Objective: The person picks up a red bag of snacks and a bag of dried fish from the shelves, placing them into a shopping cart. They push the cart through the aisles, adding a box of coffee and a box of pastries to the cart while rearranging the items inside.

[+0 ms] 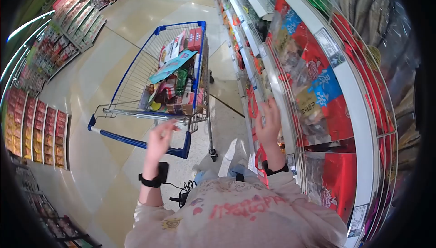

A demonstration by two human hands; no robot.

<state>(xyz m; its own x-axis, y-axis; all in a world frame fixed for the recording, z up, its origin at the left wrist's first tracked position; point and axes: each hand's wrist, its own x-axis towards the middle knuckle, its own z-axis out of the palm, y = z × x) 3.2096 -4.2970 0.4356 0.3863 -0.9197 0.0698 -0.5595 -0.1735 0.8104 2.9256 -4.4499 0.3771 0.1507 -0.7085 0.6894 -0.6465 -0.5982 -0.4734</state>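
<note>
My left hand [160,141] is raised in front of me with the fingers apart and nothing in it, just short of the blue handle [136,141] of a shopping cart [136,73]. My right hand [270,123] reaches toward the store shelf [272,77] on my right, fingers spread against the shelf edge near clear food packets [290,66]. It holds nothing that I can see. Both wrists wear black bands. The cart holds several boxes and packets piled at its right side.
Red packaged goods [334,175] fill the wire-fronted shelves on the right. More shelving [38,132] lines the left of the aisle, and further racks [75,21] stand beyond. A pale tiled floor [91,157] runs ahead around the cart.
</note>
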